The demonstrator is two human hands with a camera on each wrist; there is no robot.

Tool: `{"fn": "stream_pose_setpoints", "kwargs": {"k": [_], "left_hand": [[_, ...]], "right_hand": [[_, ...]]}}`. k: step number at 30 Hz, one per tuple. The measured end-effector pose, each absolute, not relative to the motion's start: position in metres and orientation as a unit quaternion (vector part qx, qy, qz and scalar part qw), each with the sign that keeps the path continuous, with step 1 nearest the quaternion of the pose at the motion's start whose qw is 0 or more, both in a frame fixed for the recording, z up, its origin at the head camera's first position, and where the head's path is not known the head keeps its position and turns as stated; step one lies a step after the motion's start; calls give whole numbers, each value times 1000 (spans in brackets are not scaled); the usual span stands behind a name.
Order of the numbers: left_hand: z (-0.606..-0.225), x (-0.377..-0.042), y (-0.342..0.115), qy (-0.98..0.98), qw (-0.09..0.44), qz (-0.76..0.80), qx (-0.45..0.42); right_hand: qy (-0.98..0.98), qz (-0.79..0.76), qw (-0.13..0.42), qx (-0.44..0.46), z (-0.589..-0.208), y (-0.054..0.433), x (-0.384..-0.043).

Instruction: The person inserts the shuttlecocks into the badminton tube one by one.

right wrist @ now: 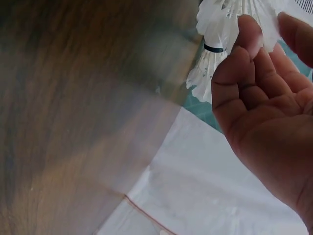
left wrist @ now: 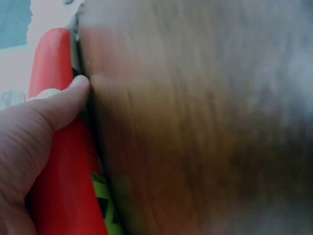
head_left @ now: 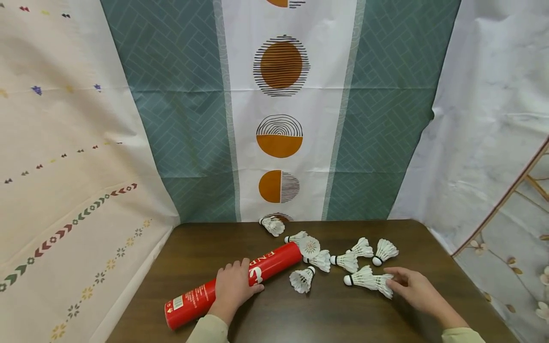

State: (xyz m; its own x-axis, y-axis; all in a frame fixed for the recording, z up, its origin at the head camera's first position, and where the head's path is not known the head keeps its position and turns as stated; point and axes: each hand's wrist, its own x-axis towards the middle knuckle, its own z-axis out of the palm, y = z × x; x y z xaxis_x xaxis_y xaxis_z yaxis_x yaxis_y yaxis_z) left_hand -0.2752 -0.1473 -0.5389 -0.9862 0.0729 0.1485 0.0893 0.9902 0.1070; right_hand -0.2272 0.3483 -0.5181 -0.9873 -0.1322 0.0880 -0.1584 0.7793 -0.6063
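Note:
My left hand (head_left: 233, 287) lies over a red shuttlecock tube (head_left: 274, 263) and grips it, with the thumb along the near side. The tube slants on the table, its far end up to the right; the left wrist view shows the thumb (left wrist: 66, 103) against it. At the right, two nested shuttlecocks (head_left: 369, 280) lie with the cork pointing left. My right hand (head_left: 413, 288) pinches the feathered end. In the right wrist view, curled fingers (right wrist: 249, 36) and the thumb stand at either side of the white feathers (right wrist: 215, 24); the exact contact is partly hidden.
Loose shuttlecocks lie about: one (head_left: 302, 280) near the tube, several beyond, including one (head_left: 385, 251) at the right and one (head_left: 272, 226) at the back. A round white piece (head_left: 310, 247) sits by the tube's far end. Cloth hangs behind the brown table (head_left: 326, 314).

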Motion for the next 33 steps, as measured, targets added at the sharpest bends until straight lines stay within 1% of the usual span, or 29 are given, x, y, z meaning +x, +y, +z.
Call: {"fn": "stream_pose_setpoints", "kwargs": {"k": [4, 10, 14, 16, 21, 23, 27, 30, 33], "left_hand": [[-537, -268, -153, -993, 86, -68, -43], [-518, -250, -167, -988, 123, -88, -26], [-509, -234, -170, -983, 148, -105, -17], [-506, -226, -170, -981, 162, -108, -13], [-506, -213, -164, -975, 187, -118, 1], [-506, -210, -161, -974, 190, -121, 7], [-503, -205, -153, -972, 198, -126, 8], [-502, -205, -147, -969, 210, -128, 2], [-501, -203, -142, -967, 217, -130, -2]], "right_hand": [[-948, 312, 33, 55, -517, 349, -227], [-954, 291, 69, 27, -515, 353, -227], [-955, 282, 91, 6, -507, 358, -226], [-954, 281, 107, -7, -500, 358, -226], [-936, 305, 170, -38, -484, 352, -219], [-920, 338, 192, -52, -478, 342, -215], [-873, 436, 206, -77, -467, 311, -206], [-843, 490, 204, -80, -460, 283, -202], [-831, 517, 197, -60, -457, 255, -201]]}}
